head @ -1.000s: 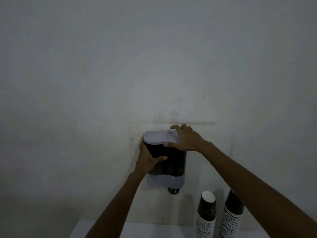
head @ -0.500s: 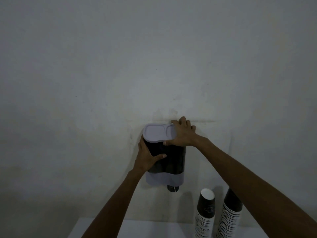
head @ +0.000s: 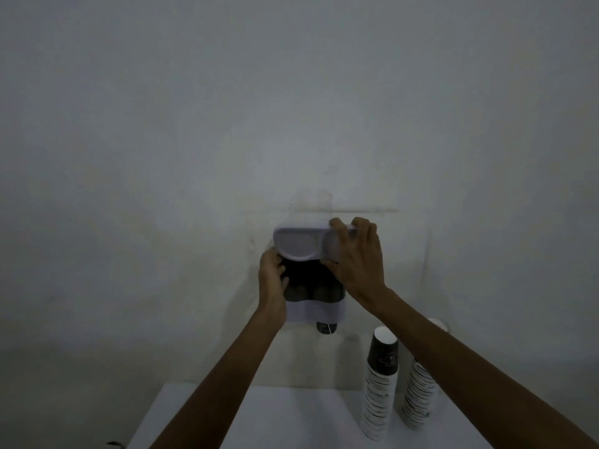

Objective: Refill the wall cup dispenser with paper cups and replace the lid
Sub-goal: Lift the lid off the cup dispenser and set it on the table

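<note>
Gripping the right end of the pale lid [head: 303, 243], the right hand [head: 356, 257] has fingers curled over its far edge and thumb under the near edge — clamped on it. Lid sits tilted above the wall cup dispenser [head: 312, 286], its long axis running left to right, underside partly facing the camera. Left hand [head: 271, 280] wraps the dispenser's left side, closed against the dark body. Dispenser hangs upright on the wall [head: 194, 157], long axis vertical; a dark cup bottom [head: 326, 328] pokes out below the pale lower band. On the white table [head: 259, 416] to the right stand two stacks of paper cups [head: 381, 384] — dark with white markings. Print too small and dim to read.
</note>
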